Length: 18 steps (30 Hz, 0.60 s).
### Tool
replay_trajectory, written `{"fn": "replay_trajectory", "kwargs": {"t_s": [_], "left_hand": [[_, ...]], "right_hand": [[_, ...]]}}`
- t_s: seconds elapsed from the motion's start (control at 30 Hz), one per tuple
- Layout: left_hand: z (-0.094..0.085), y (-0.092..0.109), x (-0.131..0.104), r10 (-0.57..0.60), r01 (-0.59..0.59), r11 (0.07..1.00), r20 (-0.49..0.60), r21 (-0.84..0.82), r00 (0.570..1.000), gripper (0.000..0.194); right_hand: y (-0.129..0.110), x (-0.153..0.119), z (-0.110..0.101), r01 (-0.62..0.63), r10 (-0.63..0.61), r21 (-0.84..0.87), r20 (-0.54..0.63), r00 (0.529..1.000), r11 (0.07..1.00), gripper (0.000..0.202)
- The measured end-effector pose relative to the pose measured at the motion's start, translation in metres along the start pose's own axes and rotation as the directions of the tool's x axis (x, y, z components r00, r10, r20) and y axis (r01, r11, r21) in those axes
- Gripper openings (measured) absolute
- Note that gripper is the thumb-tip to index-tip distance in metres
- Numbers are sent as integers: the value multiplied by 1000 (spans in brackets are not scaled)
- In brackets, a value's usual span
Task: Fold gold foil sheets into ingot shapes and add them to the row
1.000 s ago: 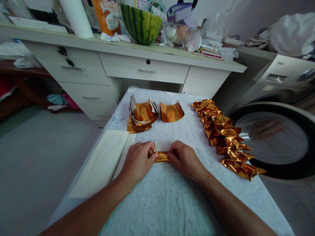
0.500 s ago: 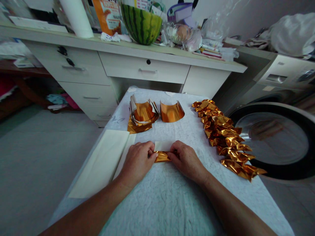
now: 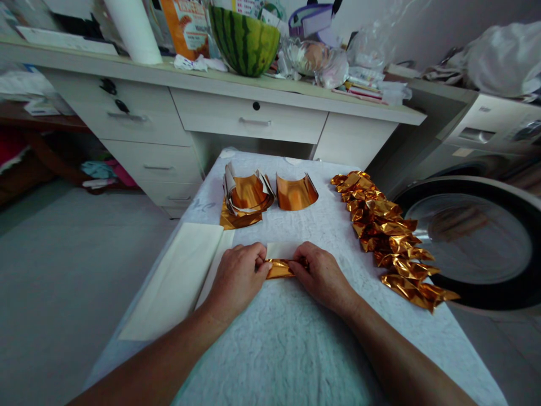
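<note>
A small sheet of gold foil paper [image 3: 279, 269] lies on the cloth-covered table in front of me, its near part rolled or folded into a shiny strip and its pale backing showing behind. My left hand [image 3: 242, 272] pinches the strip's left end between thumb and fingers. At the other end, my right hand [image 3: 320, 274] grips it the same way, its fingertips partly hidden. Beyond my hands stand a stack of curled gold foil sheets [image 3: 247, 194] and one single curled gold sheet [image 3: 297, 193].
Several folded gold foil pieces [image 3: 391, 231] form a row along the table's right side. Cream paper [image 3: 175, 276] lies at the left. Past the table are a white drawer desk [image 3: 249, 115] with half a watermelon [image 3: 245, 42] on top, and a washing machine's open round door [image 3: 473, 242].
Both hands keep their hold on the foil strip, which looks slightly narrower. The whole view has shifted very slightly; nothing else has visibly moved.
</note>
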<state>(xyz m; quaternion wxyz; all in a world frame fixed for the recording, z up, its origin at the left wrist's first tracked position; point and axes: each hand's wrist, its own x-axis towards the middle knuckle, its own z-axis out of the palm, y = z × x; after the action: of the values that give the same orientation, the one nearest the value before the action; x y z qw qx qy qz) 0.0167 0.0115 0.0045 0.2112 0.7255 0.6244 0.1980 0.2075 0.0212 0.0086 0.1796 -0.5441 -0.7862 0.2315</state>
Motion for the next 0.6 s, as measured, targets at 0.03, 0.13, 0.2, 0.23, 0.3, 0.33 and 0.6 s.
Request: {"fn": "replay_trajectory", "kwargs": {"t_s": [0.03, 0.13, 0.2, 0.23, 0.3, 0.33, 0.6], "left_hand": [[0, 0, 0, 0, 0, 1000, -2, 2, 1000, 10], [1, -1, 0, 5, -5, 1000, -4, -6, 1000, 10], [1, -2, 0, 12, -12, 1000, -5, -7, 1000, 10], [2, -2, 0, 14, -14, 1000, -6, -7, 1000, 10], [2, -2, 0, 13, -13, 1000, -7, -5, 1000, 10], [2, -2, 0, 11, -11, 1000, -8, -5, 1000, 10], [0, -2, -1, 0, 0, 1000, 6, -14, 1000, 10]], "right_hand": [[0, 0, 0, -3, 3, 0, 0, 1000, 1000, 12], [0, 0, 0, -4, 5, 2, -6, 1000, 1000, 11], [1, -1, 0, -1, 1, 5, -10, 1000, 1000, 10], [0, -1, 0, -2, 2, 6, -10, 1000, 1000, 10], [0, -1, -1, -5, 5, 9, -6, 1000, 1000, 10], [0, -1, -1, -7, 7, 10, -4, 1000, 1000, 9], [0, -1, 0, 0, 0, 2, -12, 1000, 1000, 10]]}}
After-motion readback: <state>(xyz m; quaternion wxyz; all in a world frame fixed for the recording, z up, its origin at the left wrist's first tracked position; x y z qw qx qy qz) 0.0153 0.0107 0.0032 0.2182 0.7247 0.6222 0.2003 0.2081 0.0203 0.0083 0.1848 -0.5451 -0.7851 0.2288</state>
